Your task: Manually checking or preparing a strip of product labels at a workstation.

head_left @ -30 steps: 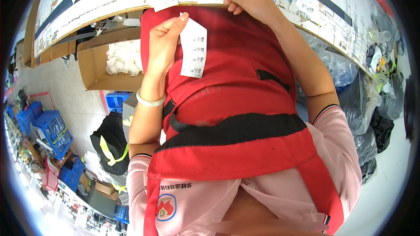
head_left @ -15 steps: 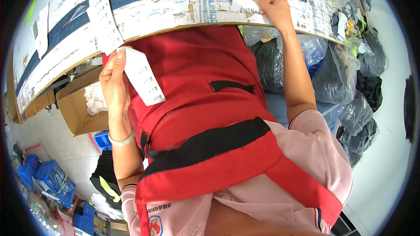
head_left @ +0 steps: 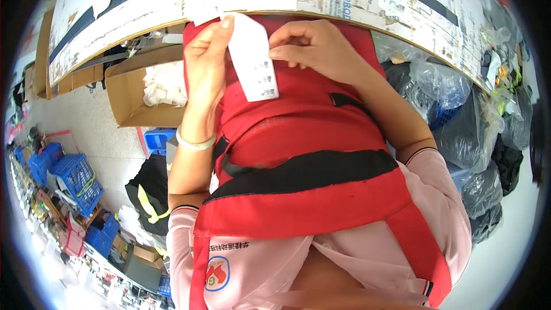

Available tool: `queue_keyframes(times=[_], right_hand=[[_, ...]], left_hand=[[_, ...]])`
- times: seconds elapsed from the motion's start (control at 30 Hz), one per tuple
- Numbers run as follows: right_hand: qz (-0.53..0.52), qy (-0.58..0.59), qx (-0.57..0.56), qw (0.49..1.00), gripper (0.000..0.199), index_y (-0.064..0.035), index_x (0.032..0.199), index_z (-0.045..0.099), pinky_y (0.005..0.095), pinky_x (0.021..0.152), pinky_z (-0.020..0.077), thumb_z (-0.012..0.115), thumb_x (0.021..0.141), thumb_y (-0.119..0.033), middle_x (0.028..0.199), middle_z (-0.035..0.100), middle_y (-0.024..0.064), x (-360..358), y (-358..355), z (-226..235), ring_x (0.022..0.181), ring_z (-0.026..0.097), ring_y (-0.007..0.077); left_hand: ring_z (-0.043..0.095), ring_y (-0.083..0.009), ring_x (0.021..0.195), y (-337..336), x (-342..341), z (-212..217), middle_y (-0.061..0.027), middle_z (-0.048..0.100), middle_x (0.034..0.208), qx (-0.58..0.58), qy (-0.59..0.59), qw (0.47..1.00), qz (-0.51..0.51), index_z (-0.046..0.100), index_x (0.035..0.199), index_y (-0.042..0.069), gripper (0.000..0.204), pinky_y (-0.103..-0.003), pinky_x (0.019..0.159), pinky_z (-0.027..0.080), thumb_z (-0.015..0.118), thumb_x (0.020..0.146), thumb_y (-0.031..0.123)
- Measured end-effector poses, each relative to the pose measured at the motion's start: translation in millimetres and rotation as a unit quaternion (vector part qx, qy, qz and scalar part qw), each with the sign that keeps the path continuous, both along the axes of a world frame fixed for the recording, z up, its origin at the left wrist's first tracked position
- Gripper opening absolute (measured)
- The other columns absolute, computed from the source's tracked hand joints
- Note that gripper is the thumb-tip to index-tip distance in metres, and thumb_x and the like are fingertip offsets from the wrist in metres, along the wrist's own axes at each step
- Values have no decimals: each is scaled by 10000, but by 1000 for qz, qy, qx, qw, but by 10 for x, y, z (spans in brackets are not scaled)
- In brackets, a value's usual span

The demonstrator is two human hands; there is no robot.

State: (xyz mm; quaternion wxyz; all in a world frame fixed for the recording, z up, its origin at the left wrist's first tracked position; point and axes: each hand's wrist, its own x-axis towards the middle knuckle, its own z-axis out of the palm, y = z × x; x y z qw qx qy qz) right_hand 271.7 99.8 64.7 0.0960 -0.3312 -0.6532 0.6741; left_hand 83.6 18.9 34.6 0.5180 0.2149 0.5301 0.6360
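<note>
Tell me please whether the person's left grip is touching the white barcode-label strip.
Touching. The head view shows the left grip holding the white barcode-label strip near its upper end, with the thumb lying over its edge.

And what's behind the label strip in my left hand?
The red apron shows on both sides of the white label strip and below its lower end. Whatever lies directly behind the strip is covered.

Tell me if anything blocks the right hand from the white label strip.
Nothing visible does. The right hand is at the right edge of the label strip, though whether it touches is unclear; the left hand holds the upper end.
</note>
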Motion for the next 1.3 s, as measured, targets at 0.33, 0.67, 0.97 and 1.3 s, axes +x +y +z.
queue_keyframes(times=[0.33, 0.67, 0.97, 1.3], right_hand=[[-21, 49, -16, 998, 150, -7, 935, 646, 200, 575, 470, 641, 890, -150, 758, 616, 19, -188, -92, -104, 653, 566, 57], [-34, 56, 196, 978, 132, 6, 876, 661, 226, 619, 468, 646, 870, -125, 770, 634, 32, -193, 21, -184, 668, 583, 85], [-131, -9, 102, 986, 161, -19, 925, 662, 186, 583, 480, 646, 888, -175, 782, 626, 13, -121, 497, -220, 654, 589, 67], [-124, -41, 39, 991, 182, 63, 861, 625, 228, 488, 497, 623, 888, -117, 689, 625, 82, -216, 682, -225, 555, 598, 122]], left_hand=[[482, -30, 681, -141, -224, 163, 18, 585, 808, 66, 261, 942, -201, 646, 1122, 7, 251, -164, 623, 399, 649, 890, 101], [473, -7, 588, -101, -137, 117, 33, 621, 736, -76, 201, 936, -280, 660, 1069, -9, 261, -172, 520, 394, 706, 819, 46], [592, -108, 960, -136, -209, -84, -75, 685, 984, -13, 97, 970, -224, 653, 1088, -32, 377, -246, 869, 462, 574, 942, 307], [600, -94, 904, -89, -209, -115, -64, 691, 962, -31, 108, 977, -179, 681, 1048, -19, 334, -227, 828, 469, 598, 931, 283]])
